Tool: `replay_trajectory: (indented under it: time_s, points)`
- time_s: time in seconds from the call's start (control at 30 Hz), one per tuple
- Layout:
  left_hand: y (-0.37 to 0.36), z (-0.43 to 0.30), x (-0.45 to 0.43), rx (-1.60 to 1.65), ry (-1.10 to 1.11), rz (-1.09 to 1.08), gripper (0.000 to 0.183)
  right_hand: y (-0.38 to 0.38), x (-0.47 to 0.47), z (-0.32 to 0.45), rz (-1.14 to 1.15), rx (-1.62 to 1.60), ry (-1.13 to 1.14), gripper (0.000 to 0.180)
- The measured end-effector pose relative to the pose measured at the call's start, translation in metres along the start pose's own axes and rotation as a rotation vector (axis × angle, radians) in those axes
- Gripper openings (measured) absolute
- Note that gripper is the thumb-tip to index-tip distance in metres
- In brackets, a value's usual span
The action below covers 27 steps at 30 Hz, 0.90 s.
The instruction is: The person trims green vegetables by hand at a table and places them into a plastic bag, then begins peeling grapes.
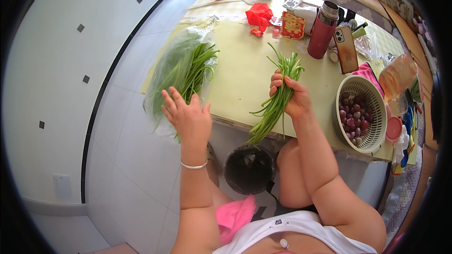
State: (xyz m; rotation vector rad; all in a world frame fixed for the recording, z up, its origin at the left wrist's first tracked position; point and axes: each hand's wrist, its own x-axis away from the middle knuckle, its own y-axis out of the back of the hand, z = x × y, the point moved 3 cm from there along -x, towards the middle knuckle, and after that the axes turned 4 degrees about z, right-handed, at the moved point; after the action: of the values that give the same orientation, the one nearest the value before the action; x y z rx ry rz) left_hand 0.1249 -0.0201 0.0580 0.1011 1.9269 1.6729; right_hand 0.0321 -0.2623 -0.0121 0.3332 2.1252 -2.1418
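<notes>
My right hand [296,95] is closed around a bunch of long green vegetable stems [270,114], held upright at a slant over the table's front edge. Their lower ends hang above a dark round bin [249,169]. My left hand [189,114], fingers spread, is over the near end of a clear plastic bag [169,67] at the table's left edge. More of the same green stems [198,65] lie in the bag's opening. Whether the fingertips touch the bag or the stems cannot be told. Nothing shows held in the left hand.
On the table [233,88], a slotted plastic basket [340,127] of grapes [355,116] stands at right. Behind it are a smartphone [346,51], a red thermos [319,37] and a tilted pinkish jar [397,74]. A red plastic bag [259,14] lies farther back. A pink cloth [235,217] is on my lap.
</notes>
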Motion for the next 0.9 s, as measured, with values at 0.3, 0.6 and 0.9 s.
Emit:
replay_trajectory:
  time_s: [0.3,0.6,0.9]
  points:
    - [0.011,0.073,0.015,-0.086,0.304,-0.011,0.068,0.004,-0.003,-0.008,-0.031,0.095,-0.029,0.027]
    - [0.033,0.109,0.016,0.102,0.252,-0.202,0.074,0.004,-0.002,-0.047,-0.077,0.426,-0.152,0.031]
    - [0.039,0.12,0.014,0.338,0.26,-0.199,0.078,-0.059,-0.03,-0.135,-0.248,0.905,-0.346,0.023]
